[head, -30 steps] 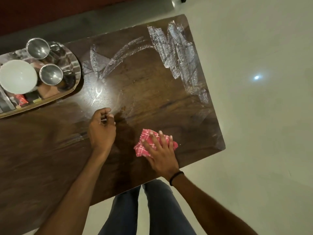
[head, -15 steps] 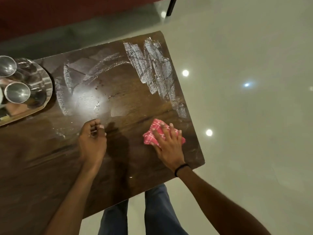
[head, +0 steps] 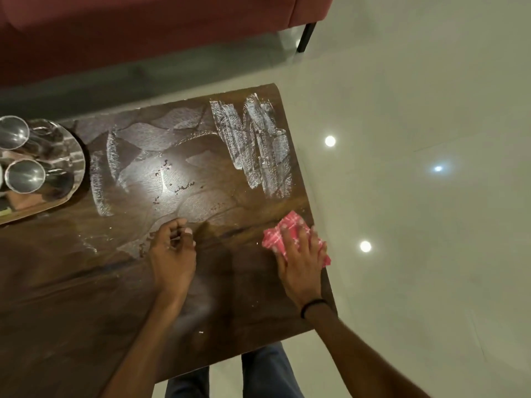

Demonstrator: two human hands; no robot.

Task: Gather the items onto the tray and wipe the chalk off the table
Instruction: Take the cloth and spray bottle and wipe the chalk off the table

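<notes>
Wooden table [head: 86,297]: right grip [head: 301,254] flat, pressing cloth [head: 275,235]; left grip [head: 173,254] curled.

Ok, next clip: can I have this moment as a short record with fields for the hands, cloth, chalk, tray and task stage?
left hand: on the table, fingers curled, nothing visibly held
right hand: flat fingers pressing the cloth near the table's right edge
cloth: red checked, bunched under the right hand
chalk: thick white streaks at the far right corner, fainter smears toward the tray
tray: far left, holds steel cups
stage: wiping not yet done
</notes>
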